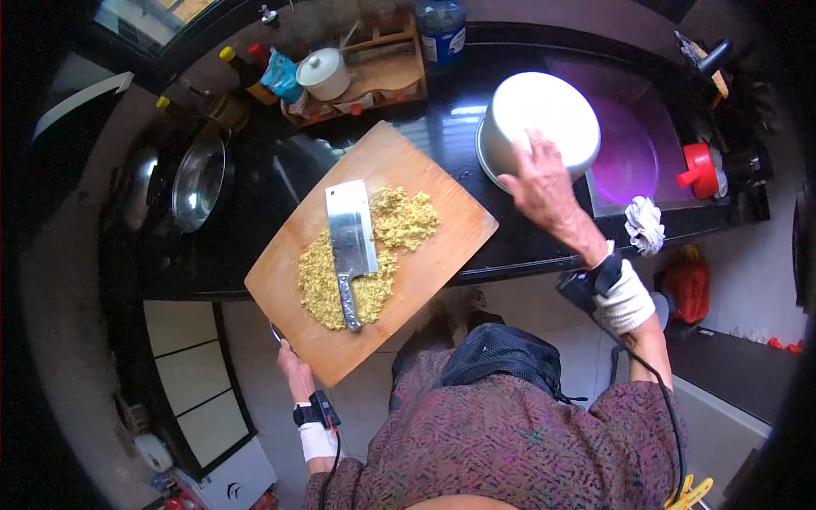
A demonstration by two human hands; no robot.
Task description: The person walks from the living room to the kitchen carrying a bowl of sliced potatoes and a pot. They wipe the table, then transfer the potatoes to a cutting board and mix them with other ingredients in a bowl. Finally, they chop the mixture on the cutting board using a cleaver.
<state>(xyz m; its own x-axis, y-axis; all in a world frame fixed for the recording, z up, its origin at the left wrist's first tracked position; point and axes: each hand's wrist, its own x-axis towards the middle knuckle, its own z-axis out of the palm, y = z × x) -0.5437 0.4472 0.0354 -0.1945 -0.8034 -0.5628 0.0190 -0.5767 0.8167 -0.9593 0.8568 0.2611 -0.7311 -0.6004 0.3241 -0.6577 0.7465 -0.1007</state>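
Observation:
A wooden cutting board (pixel 440 191) lies at an angle on the black counter, its near corner jutting past the front edge. Two patches of finely chopped yellowish food, a larger one (pixel 315 280) and a smaller one (pixel 408 220), are spread over it. A cleaver (pixel 350 223) rests flat across the larger patch, handle towards me. My left hand (pixel 294 368) grips the board's near left edge, its fingers partly hidden underneath. With fingers apart, my right hand (pixel 542 182) rests on a shiny metal pot (pixel 510 140), which appears upside down on the counter.
Right of the pot is a sink (pixel 666 137) with a pinkish basin (pixel 628 153). A crumpled white cloth (pixel 645 224) hangs at the counter edge. At the back are a wooden rack (pixel 382 67), a lidded white pot (pixel 324 75) and bottles; a metal pan (pixel 201 185) stands left.

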